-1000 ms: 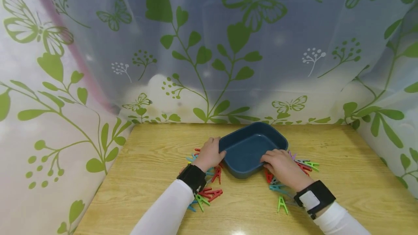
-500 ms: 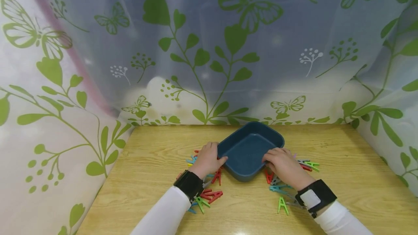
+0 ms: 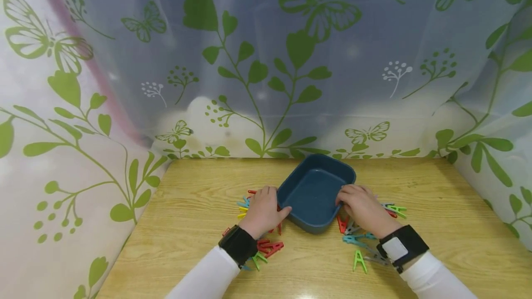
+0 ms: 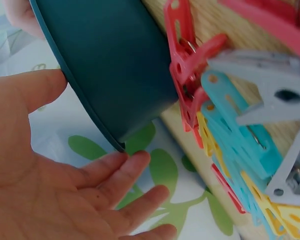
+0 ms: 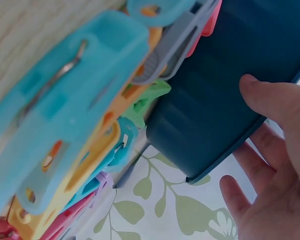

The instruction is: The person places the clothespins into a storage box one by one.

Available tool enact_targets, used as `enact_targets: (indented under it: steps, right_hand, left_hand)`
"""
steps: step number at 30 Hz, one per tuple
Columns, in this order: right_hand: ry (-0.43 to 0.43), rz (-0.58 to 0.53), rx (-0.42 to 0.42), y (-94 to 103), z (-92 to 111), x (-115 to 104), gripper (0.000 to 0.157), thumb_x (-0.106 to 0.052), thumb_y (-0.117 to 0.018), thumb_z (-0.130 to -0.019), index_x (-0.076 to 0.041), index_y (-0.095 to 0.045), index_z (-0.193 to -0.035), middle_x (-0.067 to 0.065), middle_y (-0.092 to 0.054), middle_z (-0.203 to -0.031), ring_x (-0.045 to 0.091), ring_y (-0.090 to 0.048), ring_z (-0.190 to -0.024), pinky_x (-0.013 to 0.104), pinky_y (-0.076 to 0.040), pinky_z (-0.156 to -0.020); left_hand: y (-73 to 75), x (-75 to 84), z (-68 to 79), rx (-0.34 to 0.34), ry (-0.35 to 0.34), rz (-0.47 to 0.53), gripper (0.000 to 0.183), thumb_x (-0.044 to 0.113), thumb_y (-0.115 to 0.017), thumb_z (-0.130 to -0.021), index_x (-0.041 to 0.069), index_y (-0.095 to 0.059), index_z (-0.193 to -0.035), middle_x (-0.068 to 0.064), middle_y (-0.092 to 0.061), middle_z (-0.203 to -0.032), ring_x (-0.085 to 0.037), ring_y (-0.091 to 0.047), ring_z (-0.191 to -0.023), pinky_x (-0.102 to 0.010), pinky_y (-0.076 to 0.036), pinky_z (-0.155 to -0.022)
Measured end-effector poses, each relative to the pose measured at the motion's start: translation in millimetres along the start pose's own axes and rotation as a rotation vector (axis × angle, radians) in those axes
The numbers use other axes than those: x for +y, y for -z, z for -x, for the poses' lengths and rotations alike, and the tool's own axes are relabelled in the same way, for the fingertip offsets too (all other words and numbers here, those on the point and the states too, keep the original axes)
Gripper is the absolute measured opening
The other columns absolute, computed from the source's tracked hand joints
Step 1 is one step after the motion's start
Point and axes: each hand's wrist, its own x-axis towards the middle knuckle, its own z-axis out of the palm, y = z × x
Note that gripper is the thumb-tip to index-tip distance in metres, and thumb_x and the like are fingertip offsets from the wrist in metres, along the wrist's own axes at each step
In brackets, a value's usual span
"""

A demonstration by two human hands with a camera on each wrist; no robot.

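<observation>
Bin (image 3: pixel 313 197) sits on the table (image 3: pixel 191 206), near its back edge, between left clips (image 3: pixel 272 248) and right clips (image 3: pixel 353 240). Right hand (image 3: pixel 363 209): thumb on outer wall, fingers over rim, pinching it. Left hand (image 3: pixel 262 212): fingers spread, nearly straight; thumb meets rim. Judged risks: lighter left contact could let bin slip or pivot; sideways drift could scatter clips just beside it.

Dark blue bin (image 3: pixel 314 197); multicoloured clothespins (image 3: pixel 352 239); green butterfly-and-leaf-print curtain (image 3: pixel 353 59).
</observation>
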Motion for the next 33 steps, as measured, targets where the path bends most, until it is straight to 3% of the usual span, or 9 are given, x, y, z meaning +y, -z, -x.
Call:
enact_targets:
  steps: [8,18,22,27,33]
  right_hand:
    - [-0.006,-0.010,-0.017,-1.0,-1,4,0.023,0.002,-0.079,-0.086,-0.017,-0.071,-0.096,0.007,-0.071,-0.115,0.039,-0.059,-0.130,0.063,-0.046,-0.101]
    - [0.001,0.011,-0.022,-0.5,-3,7,0.027,0.006,-0.078,-0.085,-0.019,-0.069,-0.091,0.009,-0.070,-0.121,0.040,-0.057,-0.134,0.063,-0.046,-0.099]
    - [-0.001,0.003,-0.017,-0.3,-4,7,0.028,0.007,-0.077,-0.084,-0.018,-0.069,-0.091,0.011,-0.070,-0.124,0.041,-0.056,-0.134,0.062,-0.046,-0.099]
    - [-0.032,0.000,-0.047,1.2,-4,7,0.028,0.010,-0.071,-0.088,-0.017,-0.069,-0.093,0.013,-0.067,-0.130,0.042,-0.055,-0.135,0.063,-0.045,-0.100]
    - [-0.055,0.002,0.017,2.5,-6,3,0.025,0.011,-0.065,-0.091,-0.013,-0.069,-0.099,0.016,-0.064,-0.124,0.037,-0.065,-0.111,0.054,-0.053,-0.089]
  left_hand:
    - [-4.0,8.4,9.9,0.043,0.029,-0.013,0.064,0.044,-0.073,-0.094,-0.007,-0.053,-0.127,-0.023,-0.054,-0.121,-0.039,-0.053,-0.114,-0.054,-0.044,-0.101]
    - [-8.6,17.6,20.9,0.123,0.014,-0.074,0.062,0.044,-0.078,-0.090,-0.007,-0.054,-0.114,-0.017,-0.051,-0.103,-0.029,-0.050,-0.092,-0.044,-0.046,-0.085]
    - [-7.3,19.5,22.9,0.099,0.022,-0.060,0.061,0.044,-0.077,-0.091,-0.008,-0.054,-0.114,-0.015,-0.049,-0.099,-0.027,-0.048,-0.090,-0.042,-0.045,-0.082]
    - [-6.0,18.5,22.2,0.047,0.034,-0.026,0.064,0.043,-0.074,-0.094,-0.010,-0.053,-0.122,-0.019,-0.052,-0.107,-0.030,-0.052,-0.097,-0.044,-0.049,-0.089]
    - [-0.9,13.7,18.2,-0.003,0.055,0.074,0.059,0.037,-0.071,-0.098,-0.011,-0.053,-0.125,-0.023,-0.054,-0.117,-0.032,-0.056,-0.100,-0.044,-0.052,-0.088]
